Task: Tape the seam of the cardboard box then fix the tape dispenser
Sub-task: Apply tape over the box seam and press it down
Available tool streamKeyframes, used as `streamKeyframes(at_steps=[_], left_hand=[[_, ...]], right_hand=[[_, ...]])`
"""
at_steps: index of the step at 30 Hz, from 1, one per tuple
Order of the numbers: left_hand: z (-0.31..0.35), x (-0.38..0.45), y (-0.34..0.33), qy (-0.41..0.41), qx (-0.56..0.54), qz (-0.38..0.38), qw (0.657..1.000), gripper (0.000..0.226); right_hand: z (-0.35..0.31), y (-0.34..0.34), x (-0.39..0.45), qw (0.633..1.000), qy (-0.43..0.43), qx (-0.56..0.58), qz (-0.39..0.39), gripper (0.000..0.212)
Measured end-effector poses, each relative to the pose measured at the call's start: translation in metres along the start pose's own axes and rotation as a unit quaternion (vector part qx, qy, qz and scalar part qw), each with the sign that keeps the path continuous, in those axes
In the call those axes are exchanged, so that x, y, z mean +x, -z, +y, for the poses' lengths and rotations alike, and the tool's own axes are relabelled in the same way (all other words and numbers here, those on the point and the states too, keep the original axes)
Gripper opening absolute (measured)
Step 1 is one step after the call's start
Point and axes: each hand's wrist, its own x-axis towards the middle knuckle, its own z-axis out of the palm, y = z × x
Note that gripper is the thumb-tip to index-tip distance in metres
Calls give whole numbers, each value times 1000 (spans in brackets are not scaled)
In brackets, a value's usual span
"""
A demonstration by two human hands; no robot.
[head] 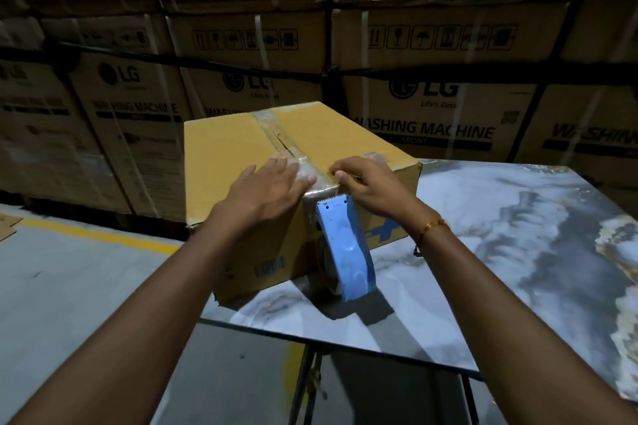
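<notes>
A brown cardboard box (224, 148) stands on a marble-patterned table (500, 252). Its top seam (276, 136) runs front to back, covered with clear tape and partly split in the middle. My left hand (269, 186) lies flat on the tape at the near end of the seam, fingers spread. My right hand (366, 183) rests beside it on the box's near top edge, fingertips pinching at the tape. A blue tape dispenser (348, 252) hangs against the box's front face below my right hand, toothed blade up, held by neither hand.
Stacked washing machine cartons (431, 107) form a wall close behind the table. The grey floor with a yellow line (103, 236) lies to the left. The table's metal legs (307, 386) show beneath its near edge.
</notes>
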Motion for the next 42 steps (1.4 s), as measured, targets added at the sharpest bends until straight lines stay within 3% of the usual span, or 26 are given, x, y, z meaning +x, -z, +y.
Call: streamKeyframes(at_steps=[4,7,12,15,21,31,42], left_hand=[[5,-1,1,-82,-21,-5,996,59],[2,3,3,-87,-42,-52,994,59],[2,5,-1,-67,-32,-47,996,64],[2,6,-3,-60,-33,-48,996,68],[3,9,-2,-60,-37,-53,996,68],[-2,18,-6,-64,-44,-51,996,65],[2,11,-1,-73,-57,-63,994,62]], right_hand=[[-10,2,-32,996,0,16,88,26],[-23,-7,-63,991,-27,-47,122,43],[-42,-23,-99,980,-93,-173,42,94],[-47,-40,-104,979,-140,-148,4,104],[-44,-54,-110,990,-126,-53,35,98],[-54,-23,-116,989,-117,-86,1,77],[-49,-6,-150,984,-128,-108,-57,74]])
